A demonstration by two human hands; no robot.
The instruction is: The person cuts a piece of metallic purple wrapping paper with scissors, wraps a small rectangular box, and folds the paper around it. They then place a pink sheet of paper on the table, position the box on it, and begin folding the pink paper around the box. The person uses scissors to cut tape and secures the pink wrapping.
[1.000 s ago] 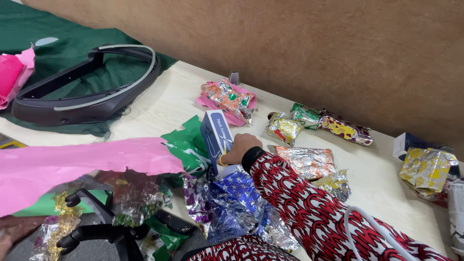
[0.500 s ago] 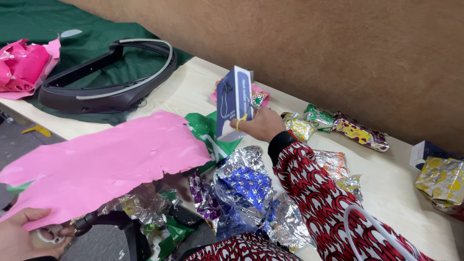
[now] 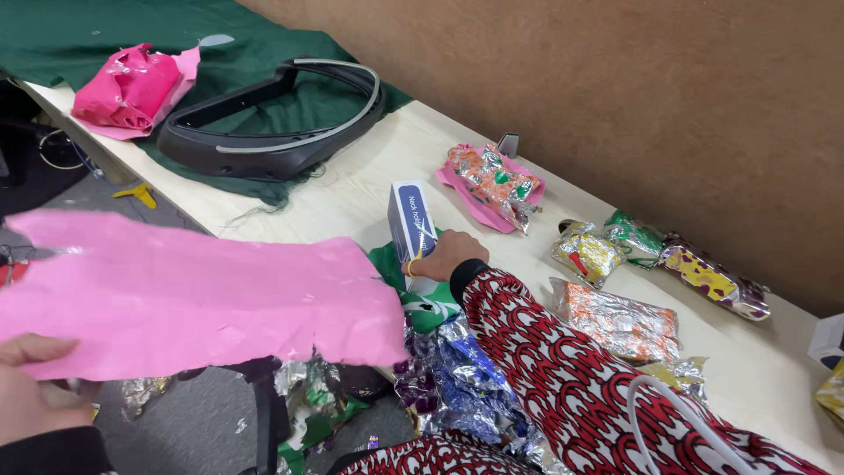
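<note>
Your right hand (image 3: 447, 255) grips a small blue box (image 3: 411, 218), holding it upright by its lower end just above the table (image 3: 352, 198). The box looks like stiff card, light, with flat faces that give your fingers good purchase; I judge it will crush at the corners if you squeeze hard, so pinch it across the two broad faces near the middle rather than at the end.

Your left hand (image 3: 35, 387), left of the box and off the table edge, is closed on the corner of a pink sheet (image 3: 193, 303) that spreads out flat toward the box. The sheet is thin, limp and creased; it likely tears easily and slides on itself, so hold it at an edge with a flat pinch and keep it supported.

Below the box, crumpled green and blue foil (image 3: 457, 387) lies heaped against your sleeve. Right of the box sit several wrapped parcels (image 3: 492, 180) in shiny foil. Up and left of the box, a dark headband (image 3: 264, 132) rests on green cloth (image 3: 114, 35).
</note>
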